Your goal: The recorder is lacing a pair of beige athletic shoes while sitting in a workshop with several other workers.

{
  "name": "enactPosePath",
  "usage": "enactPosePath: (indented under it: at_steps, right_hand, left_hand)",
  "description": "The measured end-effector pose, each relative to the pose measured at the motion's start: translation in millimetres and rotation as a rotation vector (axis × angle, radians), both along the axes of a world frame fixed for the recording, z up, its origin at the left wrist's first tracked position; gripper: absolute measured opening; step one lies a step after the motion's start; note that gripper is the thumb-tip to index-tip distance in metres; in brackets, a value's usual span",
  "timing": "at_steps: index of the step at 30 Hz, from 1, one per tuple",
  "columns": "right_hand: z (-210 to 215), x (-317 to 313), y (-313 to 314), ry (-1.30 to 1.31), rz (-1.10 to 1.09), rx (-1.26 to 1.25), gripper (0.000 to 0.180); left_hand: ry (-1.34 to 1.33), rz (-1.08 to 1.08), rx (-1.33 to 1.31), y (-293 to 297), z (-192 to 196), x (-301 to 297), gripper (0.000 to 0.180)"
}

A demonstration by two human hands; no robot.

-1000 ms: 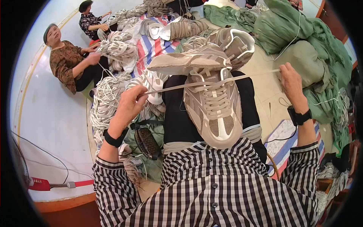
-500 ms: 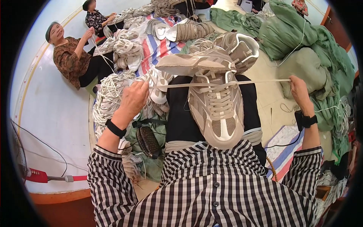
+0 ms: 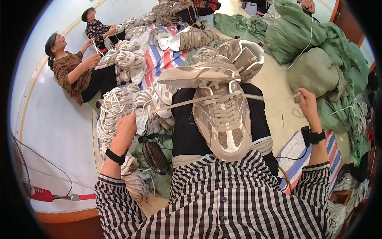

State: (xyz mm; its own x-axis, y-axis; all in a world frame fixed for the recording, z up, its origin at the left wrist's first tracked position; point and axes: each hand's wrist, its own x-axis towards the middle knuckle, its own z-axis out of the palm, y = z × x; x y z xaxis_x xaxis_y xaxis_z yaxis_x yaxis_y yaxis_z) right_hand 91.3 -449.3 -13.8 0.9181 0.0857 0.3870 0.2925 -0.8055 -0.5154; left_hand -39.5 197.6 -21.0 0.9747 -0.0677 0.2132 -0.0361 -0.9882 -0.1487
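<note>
A beige-and-white sneaker rests on my lap with its toe toward me. Its flat beige shoelace is threaded through the eyelets and stretches out to both sides. Left of the shoe, my left hand is closed on one end of the lace. My right hand, out to the right, pinches the other end. Behind the laced shoe, another sneaker lies on its side across my knees, and a further sneaker sits beyond it.
Piles of sneakers and laces lie to my left, by a small brown woven bag. Green sacks stand at the right. A striped sheet covers floor ahead. Two people sit at the far left, handling laces.
My left hand has moved left and down, drawing its lace end lower. My right hand has shifted slightly down and left. The nearer person at the left has turned their head and lowered a hand.
</note>
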Motion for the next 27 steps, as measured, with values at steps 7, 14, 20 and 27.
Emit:
enactPosePath:
  at_steps: [7, 14, 20, 27]
  right_hand:
    - [31, -20, 145, 0.174, 0.369, 0.546, 0.017]
    - [20, -10, 218, -0.024, 0.463, 0.542, 0.014]
    - [17, -19, 220, -0.067, 0.437, 0.492, 0.012]
    - [19, -20, 219, -0.246, 0.491, 0.361, 0.014]
  left_hand:
    - [-0.121, -0.128, -0.703, -74, 5, 22, 0.012]
    - [-0.148, -0.353, -1.104, -175, 30, 62, 0.012]
    - [0.038, -0.326, -1.485, -191, 18, 67, 0.014]
    - [-0.009, -0.335, -1.315, -196, 17, 66, 0.011]
